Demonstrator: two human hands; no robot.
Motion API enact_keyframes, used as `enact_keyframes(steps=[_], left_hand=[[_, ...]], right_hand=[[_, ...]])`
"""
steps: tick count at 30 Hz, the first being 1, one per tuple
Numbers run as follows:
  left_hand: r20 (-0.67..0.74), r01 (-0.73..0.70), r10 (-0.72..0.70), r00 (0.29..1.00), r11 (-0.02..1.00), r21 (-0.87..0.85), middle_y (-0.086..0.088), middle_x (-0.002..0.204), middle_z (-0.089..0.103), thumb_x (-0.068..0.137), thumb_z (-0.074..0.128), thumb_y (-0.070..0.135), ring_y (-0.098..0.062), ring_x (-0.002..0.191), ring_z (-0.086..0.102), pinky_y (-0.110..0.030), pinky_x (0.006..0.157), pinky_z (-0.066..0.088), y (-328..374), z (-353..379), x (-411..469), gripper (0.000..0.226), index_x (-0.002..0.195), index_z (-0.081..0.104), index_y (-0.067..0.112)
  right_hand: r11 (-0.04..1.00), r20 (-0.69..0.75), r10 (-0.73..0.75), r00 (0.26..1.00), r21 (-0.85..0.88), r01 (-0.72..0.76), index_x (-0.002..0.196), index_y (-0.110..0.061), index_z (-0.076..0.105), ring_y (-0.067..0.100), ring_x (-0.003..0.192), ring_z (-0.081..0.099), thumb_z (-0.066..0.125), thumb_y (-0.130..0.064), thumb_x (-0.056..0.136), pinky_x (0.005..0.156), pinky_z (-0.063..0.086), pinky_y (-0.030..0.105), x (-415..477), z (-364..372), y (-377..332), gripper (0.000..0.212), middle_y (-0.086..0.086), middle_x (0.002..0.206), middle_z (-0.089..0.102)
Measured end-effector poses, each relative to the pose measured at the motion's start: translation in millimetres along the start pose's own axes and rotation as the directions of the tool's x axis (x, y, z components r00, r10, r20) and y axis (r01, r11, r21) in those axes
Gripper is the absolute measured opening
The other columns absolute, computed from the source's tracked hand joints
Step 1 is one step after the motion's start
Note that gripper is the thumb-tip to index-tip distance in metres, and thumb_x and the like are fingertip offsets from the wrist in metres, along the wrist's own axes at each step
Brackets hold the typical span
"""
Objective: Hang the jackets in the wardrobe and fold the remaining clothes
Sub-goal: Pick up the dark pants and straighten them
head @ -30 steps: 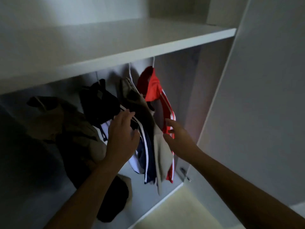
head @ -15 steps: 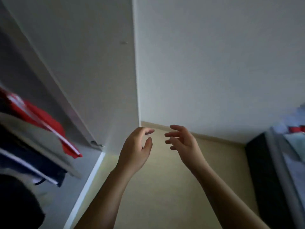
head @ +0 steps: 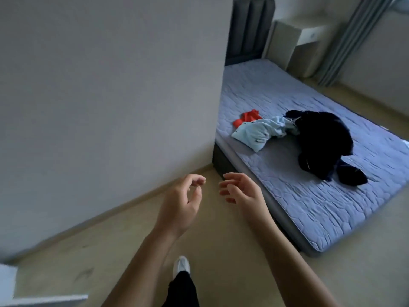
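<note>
My left hand and my right hand hover side by side over the floor, both empty with fingers loosely curled and apart. On the bed ahead to the right lies a heap of clothes: a black garment, a crumpled light blue garment and a small red garment behind it. The hands are well short of the clothes. The wardrobe is out of view.
A white wall fills the left half, its corner ending at the bed's near end. Beige floor runs between me and the bed. A dark headboard, a pale nightstand and grey curtains stand beyond.
The view swung right from the wardrobe's hanging jackets, past the wall, to the bed with loose clothes. Both hands let go of the hung jackets and now hang empty.
</note>
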State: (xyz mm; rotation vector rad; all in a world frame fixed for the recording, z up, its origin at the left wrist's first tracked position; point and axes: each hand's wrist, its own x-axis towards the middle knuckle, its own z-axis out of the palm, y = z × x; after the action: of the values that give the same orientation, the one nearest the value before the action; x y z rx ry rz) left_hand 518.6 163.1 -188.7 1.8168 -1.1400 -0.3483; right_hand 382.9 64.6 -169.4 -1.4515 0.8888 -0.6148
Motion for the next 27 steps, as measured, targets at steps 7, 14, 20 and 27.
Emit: enact_keyframes(steps=[7,14,20,27], left_hand=[[0.232,-0.090,0.111,0.966,0.991,-0.099,0.020,0.092,0.065,0.090,0.055,0.007,0.007,0.084,0.058,-0.001,0.071,0.039,-13,92,184,0.025,0.099,0.064,0.029],[0.401,-0.165,0.215,0.890,0.974,-0.156,0.015,0.094,0.066,0.090,0.055,0.007,0.000,0.086,0.060,-0.007,0.075,0.043,-1,177,361,0.024,0.097,0.065,0.027],[0.483,-0.138,0.216,0.849,0.972,-0.191,0.019,0.093,0.065,0.090,0.055,0.006,0.007,0.090,0.058,-0.004,0.077,0.041,9,259,439,0.026,0.093,0.064,0.031],[0.492,-0.082,0.119,0.862,0.992,-0.096,0.013,0.092,0.066,0.089,0.055,0.005,0.003,0.084,0.058,-0.003,0.072,0.041,0,329,507,0.022,0.093,0.068,0.023]], right_hand=[[0.997,-0.297,0.071,0.952,0.057,-0.057,0.098,-0.016,0.064,0.014,0.080,0.068,0.048,0.001,0.095,0.073,0.054,0.028,148,-80,11,0.024,0.001,0.092,0.072],[0.993,-0.464,0.115,0.878,0.067,-0.095,0.093,-0.019,0.064,0.016,0.077,0.067,0.048,0.002,0.093,0.067,0.051,0.026,268,-153,10,0.026,0.000,0.086,0.072],[0.984,-0.537,0.175,0.825,0.129,-0.125,0.094,-0.013,0.064,0.013,0.073,0.065,0.047,0.004,0.094,0.066,0.049,0.027,336,-223,23,0.024,0.003,0.087,0.071],[0.974,-0.471,0.221,0.854,0.069,-0.214,0.087,-0.019,0.064,0.013,0.072,0.064,0.047,0.003,0.091,0.064,0.048,0.025,441,-295,39,0.028,0.000,0.083,0.071]])
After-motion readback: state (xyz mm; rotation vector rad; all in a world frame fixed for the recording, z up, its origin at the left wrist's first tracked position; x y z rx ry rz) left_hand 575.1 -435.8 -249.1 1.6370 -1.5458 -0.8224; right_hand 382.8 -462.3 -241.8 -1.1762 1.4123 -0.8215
